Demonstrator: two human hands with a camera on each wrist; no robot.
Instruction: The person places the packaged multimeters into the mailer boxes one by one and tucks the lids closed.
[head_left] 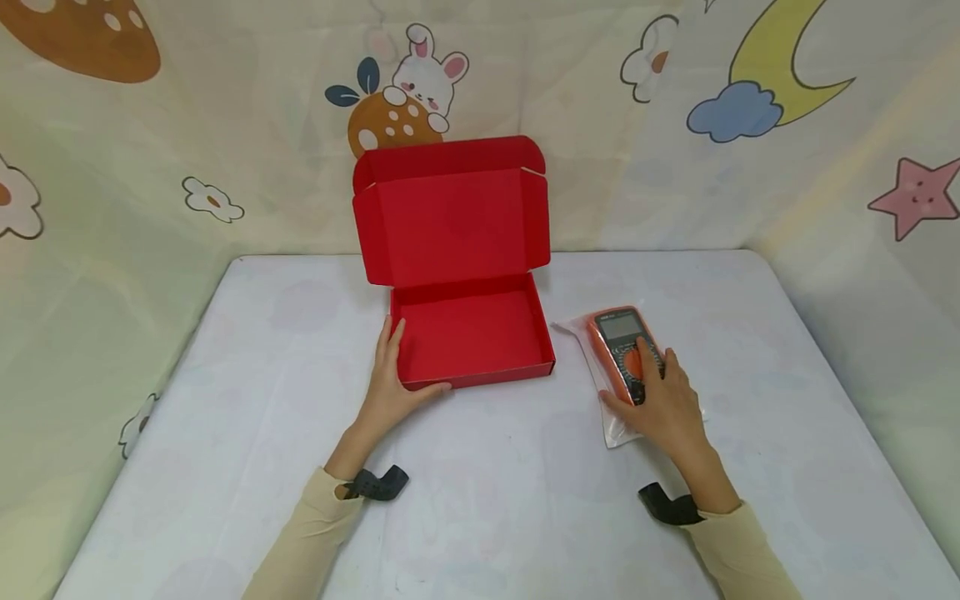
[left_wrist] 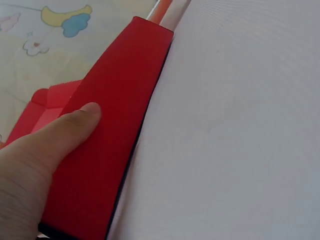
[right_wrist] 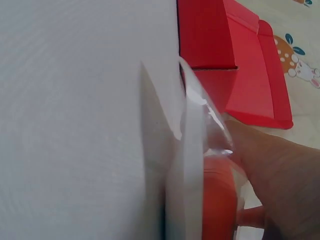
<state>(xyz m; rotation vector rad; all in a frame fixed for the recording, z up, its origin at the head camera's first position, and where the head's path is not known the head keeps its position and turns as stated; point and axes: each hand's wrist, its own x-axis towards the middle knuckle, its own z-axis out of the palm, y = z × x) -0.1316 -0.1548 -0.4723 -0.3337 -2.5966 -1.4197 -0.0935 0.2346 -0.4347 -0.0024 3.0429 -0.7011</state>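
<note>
The left hand [head_left: 392,390] is bracing the red box [head_left: 491,377] at one corner, fingers spread apart; the right hand [head_left: 666,407] is clamping the multimeter [head_left: 618,354], which is lying beside it on the table [head_left: 525,500]; secure holding is likely depending on gripping the rigid body, avoiding the loose bag [head_left: 617,430].

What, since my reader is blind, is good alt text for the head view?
A person's left hand holds the near left corner of an open red box on a white table; to the right, their right hand grips an orange multimeter in a clear plastic bag. Behind is a cartoon backdrop.
</note>
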